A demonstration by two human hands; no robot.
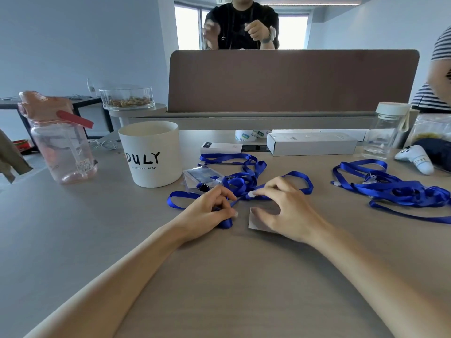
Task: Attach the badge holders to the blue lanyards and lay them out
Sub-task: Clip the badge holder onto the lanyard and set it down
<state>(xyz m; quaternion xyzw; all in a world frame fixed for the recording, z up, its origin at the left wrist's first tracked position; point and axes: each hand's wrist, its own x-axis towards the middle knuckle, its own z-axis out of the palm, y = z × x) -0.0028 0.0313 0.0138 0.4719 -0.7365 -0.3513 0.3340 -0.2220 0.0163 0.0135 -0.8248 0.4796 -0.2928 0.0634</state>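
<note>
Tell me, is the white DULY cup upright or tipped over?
Upright: the white cup stands on its base on the table, rim up.

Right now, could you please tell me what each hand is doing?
Left hand: grips the blue lanyard.
Right hand: open, index fingertip on that lanyard, thumb on a grey card.

a single wide-angle view is taken from the wearer's head and is directed forward and down across the table (219, 289). the left hand (207, 212) and right hand (292, 213) are framed close, the brown divider (292, 79) farther ahead.
</note>
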